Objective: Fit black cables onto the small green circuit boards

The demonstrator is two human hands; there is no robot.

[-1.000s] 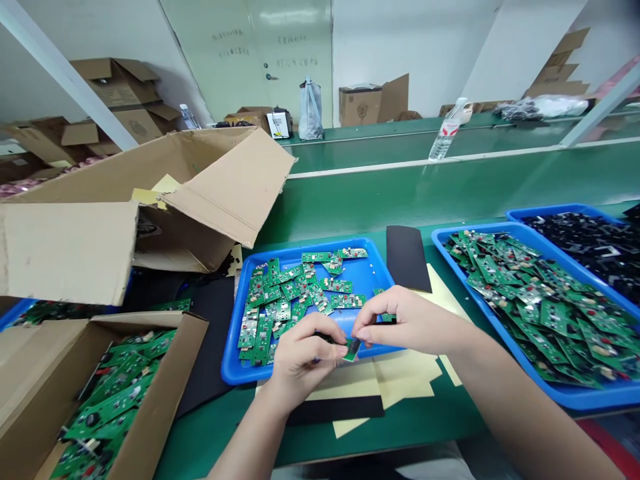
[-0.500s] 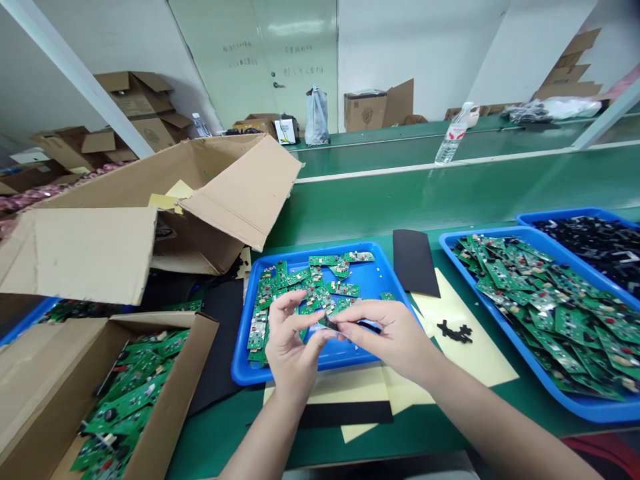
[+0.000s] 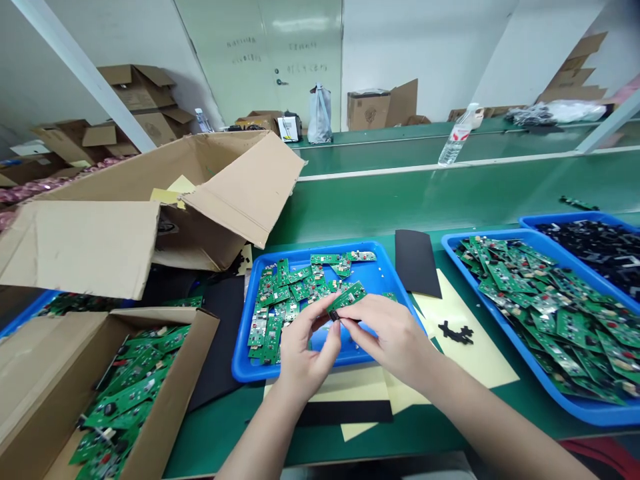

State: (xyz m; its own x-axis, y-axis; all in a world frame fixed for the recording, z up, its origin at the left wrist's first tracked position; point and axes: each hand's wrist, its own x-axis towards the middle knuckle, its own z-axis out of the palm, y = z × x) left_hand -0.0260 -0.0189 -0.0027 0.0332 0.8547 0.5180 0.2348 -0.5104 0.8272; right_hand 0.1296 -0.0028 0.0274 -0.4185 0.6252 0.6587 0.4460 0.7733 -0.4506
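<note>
Above the front of a blue tray (image 3: pixel 240 333), my two hands meet at a small green circuit board (image 3: pixel 349 297). My left hand (image 3: pixel 307 353) grips its lower left end, with the thumb at a small black part (image 3: pixel 335 315) there. My right hand (image 3: pixel 397 330) is closed, its fingertips pinching at the black part and the board's lower edge. The fingers hide some of both, so how the black part sits on the board is unclear. Under and behind my hands, several more circuit boards (image 3: pixel 273 333) lie in the tray.
Right stands a blue tray (image 3: pixel 520 373) heaped with boards, beyond it another tray (image 3: pixel 575 217) of black parts. Small black pieces (image 3: pixel 456 332) lie on yellow paper (image 3: pixel 493 363). Left are an open carton (image 3: pixel 193 360) of boards and a larger carton (image 3: pixel 85 247). A board-like strip (image 3: pixel 579 203) appears at far right.
The circuit board has turned from nearly edge-on to face-up and tilted between my hands. My left fingers have curled in. A green board-like strip has appeared above the far right tray.
</note>
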